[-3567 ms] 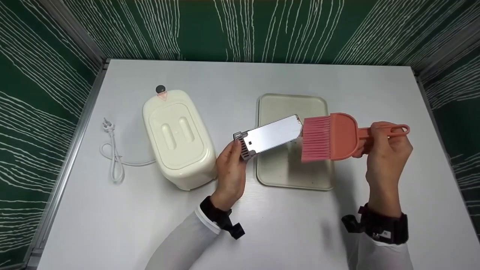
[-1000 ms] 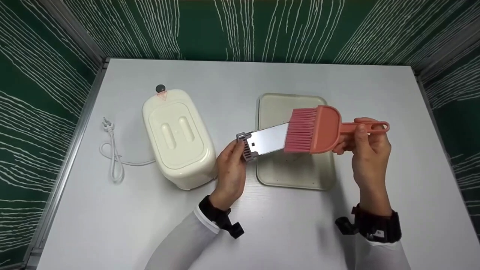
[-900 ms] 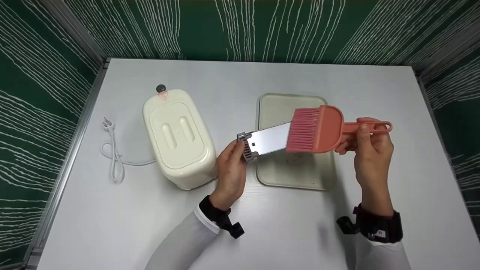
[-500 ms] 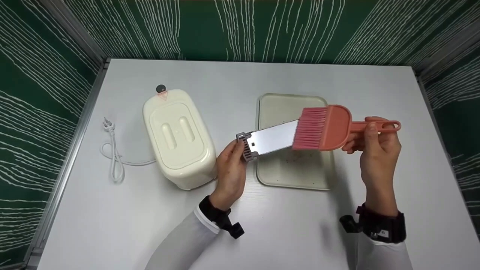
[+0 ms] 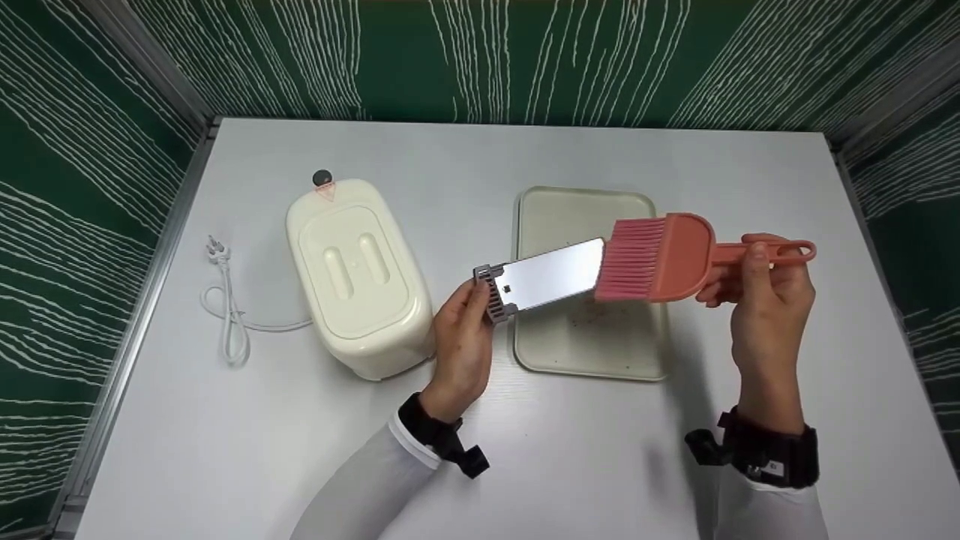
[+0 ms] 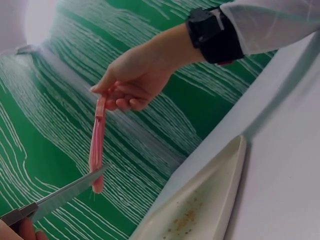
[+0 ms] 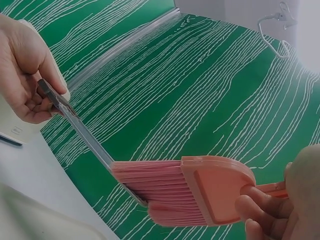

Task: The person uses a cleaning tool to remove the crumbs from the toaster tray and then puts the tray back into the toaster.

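Observation:
My left hand (image 5: 461, 349) grips the grey slotted end of a flat, shiny metal crumb tray (image 5: 555, 271), thumb on top. It is held in the air above a beige serving tray (image 5: 555, 349). My right hand (image 5: 772, 322) pinches the thin handle of a coral hand brush (image 5: 684, 259) with pink bristles. Those bristles (image 7: 155, 185) touch the crumb tray's free end, and in the right wrist view they spread to both sides of its edge. Brown crumbs (image 6: 185, 220) lie on the serving tray in the left wrist view.
A cream lidded appliance, seemingly a toaster (image 5: 352, 262), stands left of my left hand, close to it. Its white cord and plug (image 5: 225, 292) lie further left. The white table (image 5: 585, 457) meets green walls with white streaks at the back and sides.
The brush has moved right along the crumb tray, from over its outer half to its free end, uncovering more metal. My left hand has hardly moved.

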A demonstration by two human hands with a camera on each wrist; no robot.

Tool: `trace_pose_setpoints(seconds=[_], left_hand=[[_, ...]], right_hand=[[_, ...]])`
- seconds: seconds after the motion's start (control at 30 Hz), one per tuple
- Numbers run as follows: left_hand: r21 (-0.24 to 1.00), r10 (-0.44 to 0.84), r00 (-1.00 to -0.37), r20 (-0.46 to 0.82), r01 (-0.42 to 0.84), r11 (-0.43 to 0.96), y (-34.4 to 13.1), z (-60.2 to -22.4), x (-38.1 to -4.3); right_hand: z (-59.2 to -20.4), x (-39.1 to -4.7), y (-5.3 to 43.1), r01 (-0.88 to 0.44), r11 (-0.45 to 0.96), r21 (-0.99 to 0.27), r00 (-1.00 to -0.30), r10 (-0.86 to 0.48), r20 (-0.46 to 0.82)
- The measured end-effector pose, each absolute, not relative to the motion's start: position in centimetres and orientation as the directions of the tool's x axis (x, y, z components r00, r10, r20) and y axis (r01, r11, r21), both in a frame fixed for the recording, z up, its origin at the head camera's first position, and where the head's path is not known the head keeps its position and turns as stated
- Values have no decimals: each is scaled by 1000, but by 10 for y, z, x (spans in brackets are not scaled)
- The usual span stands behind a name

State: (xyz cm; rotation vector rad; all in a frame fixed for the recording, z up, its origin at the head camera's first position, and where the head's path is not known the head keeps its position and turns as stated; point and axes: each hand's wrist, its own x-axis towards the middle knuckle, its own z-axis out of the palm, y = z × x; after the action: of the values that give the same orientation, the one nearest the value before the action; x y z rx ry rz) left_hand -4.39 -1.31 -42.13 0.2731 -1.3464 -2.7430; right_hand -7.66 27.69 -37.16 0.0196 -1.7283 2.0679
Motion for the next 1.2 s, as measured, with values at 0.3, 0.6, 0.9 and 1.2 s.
trace_pose_setpoints(seconds=[0.3, 0.6, 0.9, 1.2], left_hand=[[792, -159, -980, -119, 3, -611, -13, -421, -44], [779, -179, -975, -133, 9, -627, -12, -420, -44], [785, -186, -974, -130, 14, -620, -11, -421, -44], [795, -174, -979, -107, 21, -607, -12, -420, -43]], right_hand=[[-369, -76, 279, -343, -124, -931, -904, 312, 292], [-367, -75, 283, -329, -242, -913, -922, 292, 254], [-367, -73, 283, -362, -240, -901, -913, 289, 289], [-366, -72, 281, -424, -248, -871, -880, 341, 331]])
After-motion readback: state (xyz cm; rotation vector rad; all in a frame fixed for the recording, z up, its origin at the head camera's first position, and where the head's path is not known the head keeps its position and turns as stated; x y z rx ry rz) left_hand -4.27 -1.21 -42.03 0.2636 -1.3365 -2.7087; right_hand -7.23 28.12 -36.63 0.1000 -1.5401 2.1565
